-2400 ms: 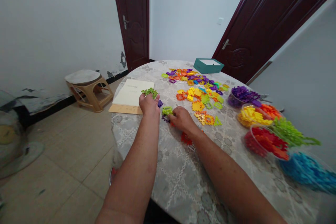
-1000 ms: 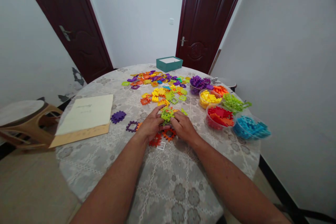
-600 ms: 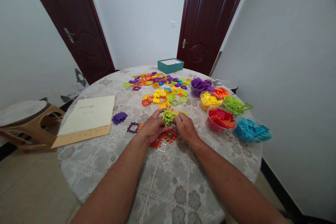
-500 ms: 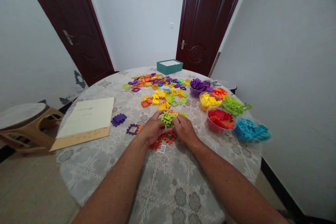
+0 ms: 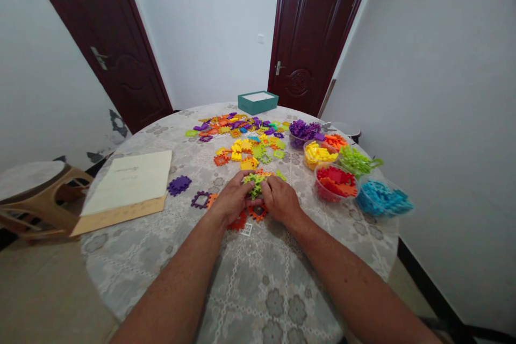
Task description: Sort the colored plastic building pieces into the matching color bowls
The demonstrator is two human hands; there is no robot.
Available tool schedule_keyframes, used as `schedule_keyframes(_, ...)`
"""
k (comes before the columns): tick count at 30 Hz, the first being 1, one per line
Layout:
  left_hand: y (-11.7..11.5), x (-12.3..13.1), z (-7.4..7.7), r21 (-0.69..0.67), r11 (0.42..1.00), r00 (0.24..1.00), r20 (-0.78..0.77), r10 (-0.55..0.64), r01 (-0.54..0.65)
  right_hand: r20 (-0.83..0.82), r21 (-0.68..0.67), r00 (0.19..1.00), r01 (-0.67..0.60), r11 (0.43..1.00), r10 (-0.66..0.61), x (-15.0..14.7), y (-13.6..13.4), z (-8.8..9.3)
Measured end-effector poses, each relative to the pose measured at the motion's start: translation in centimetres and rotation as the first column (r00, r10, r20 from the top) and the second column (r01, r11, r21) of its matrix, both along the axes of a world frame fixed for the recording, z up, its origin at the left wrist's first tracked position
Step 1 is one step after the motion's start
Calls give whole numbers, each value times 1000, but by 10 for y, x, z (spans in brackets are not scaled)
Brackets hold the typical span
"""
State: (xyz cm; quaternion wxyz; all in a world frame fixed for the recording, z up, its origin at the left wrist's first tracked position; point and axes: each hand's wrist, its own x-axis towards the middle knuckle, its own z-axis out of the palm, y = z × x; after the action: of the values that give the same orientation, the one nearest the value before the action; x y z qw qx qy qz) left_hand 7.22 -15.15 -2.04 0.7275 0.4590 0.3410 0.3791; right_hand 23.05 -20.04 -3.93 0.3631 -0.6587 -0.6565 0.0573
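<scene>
Between my two hands is a lime-green assembly of notched building pieces (image 5: pixel 255 185), held just above the table. My left hand (image 5: pixel 231 197) wraps its fingers round the left side and underneath. On the right side, my right hand (image 5: pixel 281 197) is closed with thumb and index finger pressed against the green piece; its other fingers are curled. Below the hands lie a dark orange frame piece (image 5: pixel 258 213) and a red piece (image 5: pixel 237 221), partly covered by my left hand. A small white grid piece (image 5: pixel 246 230) lies in front of them.
Loose coloured pieces (image 5: pixel 237 128) are heaped at the back, near a teal box (image 5: pixel 258 102). Tubs of red (image 5: pixel 335 183), blue (image 5: pixel 382 197), yellow (image 5: pixel 320 154), green (image 5: pixel 357 161) and purple (image 5: pixel 303 133) pieces stand right. A paper-topped folder (image 5: pixel 124 185) and purple pieces (image 5: pixel 179 185) lie left.
The green assembly has turned slightly in my hands and sits a little lower, both hands staying on it. The whole view has shifted slightly.
</scene>
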Motion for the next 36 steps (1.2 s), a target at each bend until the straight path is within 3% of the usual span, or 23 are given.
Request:
schedule_keyframes(4,0,-1,4,-6,1000,999,50,16,-15,-405,-12,913,-53,999,43,-1,2,1)
schedule_keyframes(6,0,0,6,-20,999,998,62,31,-30,-502,-25,864,-61,998,40,-2,5,-2)
schedule_keyframes(12,-4,7,6,-54,998,999,36,38,-36,-543,-47,839,-31,998,0,-4,10,-7)
schedule_keyframes(19,-1,7,5,-45,999,998,60,21,-18,-576,-41,818,-24,999,-4,-6,8,0)
schedule_keyframes(27,5,5,7,-2,1000,999,22,-28,28,-630,-95,773,-168,981,72,-3,17,3)
schedule_keyframes(31,8,3,17,-51,998,997,78,-29,33,-555,-61,830,-114,992,61,2,9,24)
schedule_keyframes(36,11,0,24,-97,995,998,55,25,-20,-412,87,905,-78,993,107,33,-27,80)
